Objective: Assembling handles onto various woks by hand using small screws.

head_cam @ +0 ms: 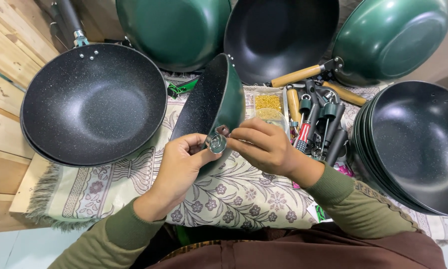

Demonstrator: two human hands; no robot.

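A green wok (215,97) is held on edge at the scene's centre, its rim bracket (217,143) pinched by the left hand (181,167) while the right hand (264,147) closes on it from the right.

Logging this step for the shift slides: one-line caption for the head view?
Left hand and right hand hold a small metal fitting against a tilted green wok.

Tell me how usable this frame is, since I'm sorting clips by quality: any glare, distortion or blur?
Head view: soft glare patches on the big speckled pan and the stacked pans at right; wide-angle bending curves the edges; the left hand, right hand, the small metal bracket between them and the tilted green pan are sharp, evenly lit, without hard shadows.
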